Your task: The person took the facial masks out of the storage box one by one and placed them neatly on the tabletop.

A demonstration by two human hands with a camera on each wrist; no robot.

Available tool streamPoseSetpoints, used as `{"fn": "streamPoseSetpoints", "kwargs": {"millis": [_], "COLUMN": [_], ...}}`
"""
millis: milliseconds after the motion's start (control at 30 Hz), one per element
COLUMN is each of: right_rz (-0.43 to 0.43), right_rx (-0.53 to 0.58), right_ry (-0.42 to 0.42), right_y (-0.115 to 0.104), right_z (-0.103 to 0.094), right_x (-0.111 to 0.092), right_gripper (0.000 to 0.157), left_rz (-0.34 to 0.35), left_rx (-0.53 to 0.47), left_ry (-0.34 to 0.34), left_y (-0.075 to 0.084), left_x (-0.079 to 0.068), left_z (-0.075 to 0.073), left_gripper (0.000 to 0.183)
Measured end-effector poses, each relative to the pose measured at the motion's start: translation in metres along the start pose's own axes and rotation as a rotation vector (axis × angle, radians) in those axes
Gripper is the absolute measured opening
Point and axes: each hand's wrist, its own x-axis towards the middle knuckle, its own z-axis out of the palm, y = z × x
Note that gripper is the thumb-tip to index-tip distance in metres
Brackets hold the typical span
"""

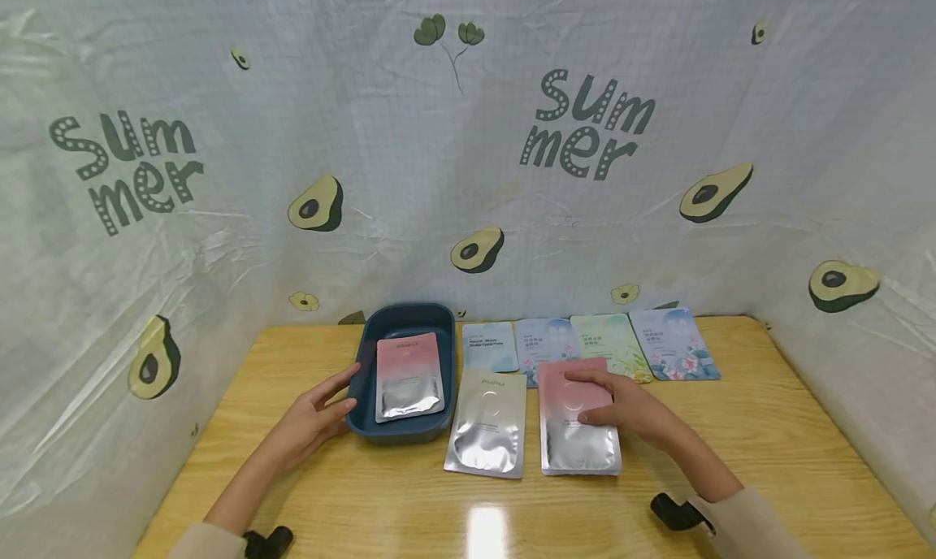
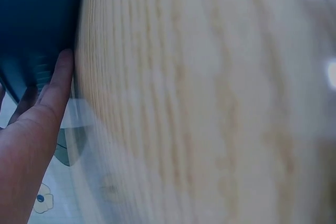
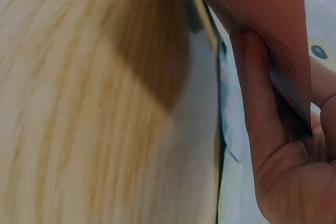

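My left hand (image 1: 316,419) rests its extended fingers against the left side of a dark blue bin (image 1: 398,439); the left wrist view shows the fingers (image 2: 64,72) along its outer wall. Inside the bin lies a pink-and-silver face mask packet (image 1: 409,376). To the right, my right hand (image 1: 634,409) grips the right edge of another pink-and-silver face mask packet (image 1: 578,449). In the right wrist view, this pink packet (image 3: 273,3) stands tilted between thumb and fingers. Between bin and right hand lies a cream-and-silver packet (image 1: 488,429).
Behind these, along the back of the wooden table (image 1: 395,502), lie a light blue packet (image 1: 490,348), a blue floral packet (image 1: 544,340), a green packet (image 1: 603,335) and a lilac packet (image 1: 674,344). A white printed sheet (image 1: 395,136) hangs behind the table.
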Motion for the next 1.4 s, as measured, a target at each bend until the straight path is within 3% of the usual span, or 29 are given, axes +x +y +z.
{"fn": "streamPoseSetpoints", "kwargs": {"millis": [233, 933, 1067, 1400], "right_rz": [-0.046, -0.091, -0.065, 0.065], "right_rx": [-0.135, -0.104, -0.17, -0.472], "right_ry": [0.005, -0.034, -0.022, 0.079], "right_y": [0.004, 0.016, 0.013, -0.001], "right_z": [0.005, 0.011, 0.012, 0.021], "right_x": [0.006, 0.013, 0.014, 0.011], "right_gripper": [0.067, 0.064, 0.065, 0.08], "left_rz": [-0.013, -0.004, -0.006, -0.005], "left_rx": [-0.004, -0.024, -0.025, -0.026], "left_ry": [0.01, -0.02, -0.012, -0.013], "left_y": [0.001, 0.0, 0.0, -0.002], "left_x": [0.0, 0.0, 0.001, 0.001], "left_z": [-0.001, -0.001, -0.001, -0.001], "left_gripper": [0.069, 0.069, 0.069, 0.069]}}
